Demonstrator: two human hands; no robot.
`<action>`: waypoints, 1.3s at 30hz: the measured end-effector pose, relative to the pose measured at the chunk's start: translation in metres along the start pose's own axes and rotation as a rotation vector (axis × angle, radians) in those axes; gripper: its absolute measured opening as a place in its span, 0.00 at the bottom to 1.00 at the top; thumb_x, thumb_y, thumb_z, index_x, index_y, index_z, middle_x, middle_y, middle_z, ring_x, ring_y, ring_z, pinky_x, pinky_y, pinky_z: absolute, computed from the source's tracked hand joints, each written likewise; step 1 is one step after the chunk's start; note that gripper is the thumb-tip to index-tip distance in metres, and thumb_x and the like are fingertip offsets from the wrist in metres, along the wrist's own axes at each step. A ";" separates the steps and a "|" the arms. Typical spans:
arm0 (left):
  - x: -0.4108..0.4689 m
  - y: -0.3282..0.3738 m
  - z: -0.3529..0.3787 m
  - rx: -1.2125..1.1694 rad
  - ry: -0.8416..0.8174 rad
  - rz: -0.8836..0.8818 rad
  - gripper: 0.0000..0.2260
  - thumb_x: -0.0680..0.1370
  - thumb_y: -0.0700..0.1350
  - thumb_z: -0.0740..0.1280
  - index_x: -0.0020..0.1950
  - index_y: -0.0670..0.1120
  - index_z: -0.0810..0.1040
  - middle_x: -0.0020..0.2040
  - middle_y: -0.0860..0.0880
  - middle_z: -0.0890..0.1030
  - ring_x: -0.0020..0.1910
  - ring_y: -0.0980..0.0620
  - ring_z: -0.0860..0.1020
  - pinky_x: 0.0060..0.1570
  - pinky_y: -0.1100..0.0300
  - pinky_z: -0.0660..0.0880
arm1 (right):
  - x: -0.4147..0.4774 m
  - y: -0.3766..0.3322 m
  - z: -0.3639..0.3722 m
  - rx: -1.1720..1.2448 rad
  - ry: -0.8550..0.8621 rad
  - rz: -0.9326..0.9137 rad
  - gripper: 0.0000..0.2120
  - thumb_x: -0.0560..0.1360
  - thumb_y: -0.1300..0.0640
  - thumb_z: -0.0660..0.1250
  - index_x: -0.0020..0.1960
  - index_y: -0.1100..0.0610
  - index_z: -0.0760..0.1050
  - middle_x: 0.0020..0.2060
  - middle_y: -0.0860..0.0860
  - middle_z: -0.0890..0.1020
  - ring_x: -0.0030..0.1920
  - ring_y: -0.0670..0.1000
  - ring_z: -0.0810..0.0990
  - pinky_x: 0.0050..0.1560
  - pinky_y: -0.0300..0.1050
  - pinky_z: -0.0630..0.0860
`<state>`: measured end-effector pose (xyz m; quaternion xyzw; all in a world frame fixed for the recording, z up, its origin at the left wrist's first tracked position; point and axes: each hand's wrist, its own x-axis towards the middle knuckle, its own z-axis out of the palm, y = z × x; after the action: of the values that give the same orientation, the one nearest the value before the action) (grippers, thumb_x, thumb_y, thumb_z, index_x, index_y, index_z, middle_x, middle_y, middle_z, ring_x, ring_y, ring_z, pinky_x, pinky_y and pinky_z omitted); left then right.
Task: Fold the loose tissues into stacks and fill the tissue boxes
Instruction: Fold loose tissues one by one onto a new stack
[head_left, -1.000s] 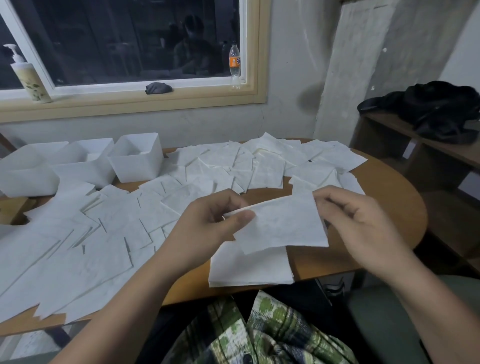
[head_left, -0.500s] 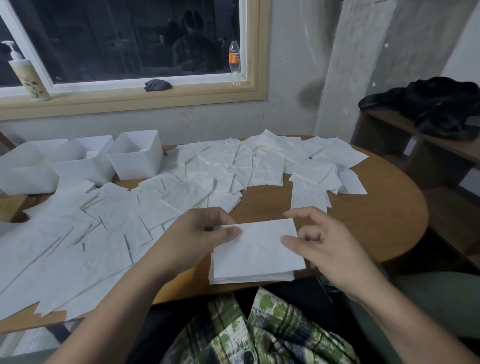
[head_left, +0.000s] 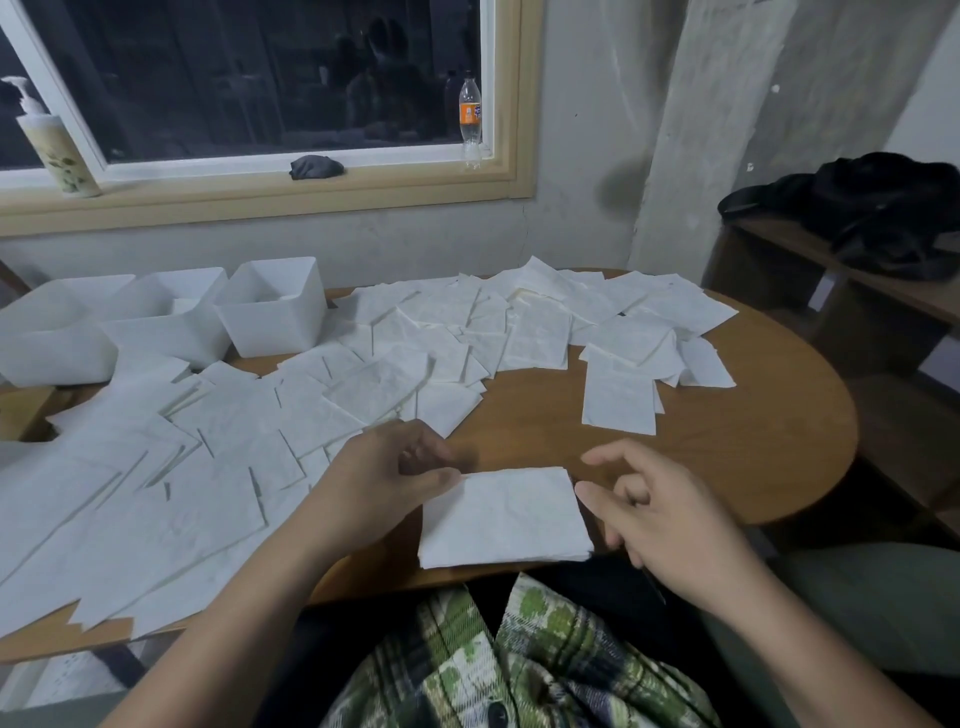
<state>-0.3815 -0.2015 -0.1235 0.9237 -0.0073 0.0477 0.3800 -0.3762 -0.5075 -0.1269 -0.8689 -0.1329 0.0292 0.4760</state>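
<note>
We see the left hand (head_left: 384, 483) pinching the stack (head_left: 504, 519) at its far-left corner; right hand (head_left: 660, 514) loose, holding nothing, just beside its right edge. Stack lies at the near edge of the tabletop (head_left: 727, 467). We read this as stacking; next we need more loose tissues (head_left: 618, 402). We count one stack, three boxes (head_left: 275, 332), tissues by the dozen.

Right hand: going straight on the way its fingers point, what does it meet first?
Probably the right edge of the folded tissue stack: the right hand points left, its thumb tip just beside that edge. The left hand lies farther on. Depth is unclear.
</note>
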 end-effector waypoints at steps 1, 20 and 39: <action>0.001 -0.001 0.000 0.005 -0.012 0.009 0.04 0.77 0.54 0.78 0.49 0.59 0.85 0.48 0.59 0.84 0.47 0.61 0.81 0.47 0.60 0.77 | -0.002 0.001 0.000 0.012 -0.008 0.012 0.08 0.82 0.48 0.72 0.60 0.44 0.78 0.31 0.52 0.83 0.26 0.49 0.78 0.34 0.46 0.75; 0.011 0.013 -0.001 0.208 -0.357 0.034 0.11 0.77 0.63 0.76 0.52 0.59 0.81 0.52 0.59 0.79 0.49 0.60 0.78 0.49 0.62 0.74 | -0.025 -0.007 -0.002 -0.077 -0.171 0.133 0.22 0.80 0.35 0.67 0.71 0.39 0.69 0.37 0.45 0.88 0.33 0.48 0.86 0.42 0.45 0.80; -0.015 0.031 -0.008 -0.236 -0.071 0.131 0.09 0.78 0.52 0.78 0.57 0.55 0.84 0.51 0.55 0.85 0.48 0.54 0.82 0.47 0.60 0.76 | 0.004 0.001 0.012 0.171 -0.112 -0.032 0.25 0.73 0.47 0.82 0.67 0.43 0.79 0.61 0.38 0.85 0.64 0.40 0.82 0.69 0.53 0.77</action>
<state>-0.3984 -0.2182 -0.0975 0.8712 -0.0865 0.0382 0.4817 -0.3738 -0.4967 -0.1344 -0.8199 -0.1702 0.0815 0.5405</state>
